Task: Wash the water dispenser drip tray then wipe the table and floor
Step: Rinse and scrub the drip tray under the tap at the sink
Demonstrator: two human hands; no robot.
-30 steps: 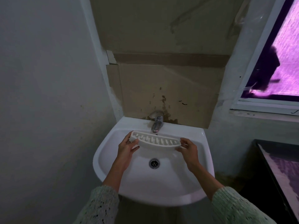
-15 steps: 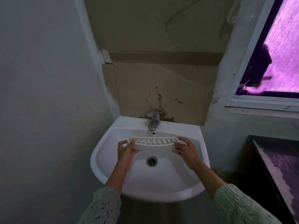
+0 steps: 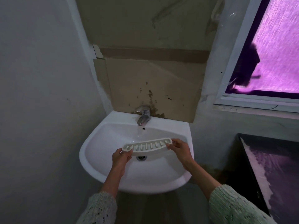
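Note:
The drip tray is a long white curved piece with several slots along its top. I hold it over the white sink, just above the drain. My left hand grips its left end and my right hand grips its right end. The tray tilts, with its right end higher and farther back. The chrome tap stands at the back of the sink, behind the tray; I see no water running from it.
A grey wall closes in on the left. Stained cardboard covers the wall behind the tap. A window with purple light is at the upper right, and a dark glossy surface stands at the right, close to the sink.
The tray has come toward me, away from the tap, and tilted so its left end dips. Both hands kept their grip on its ends.

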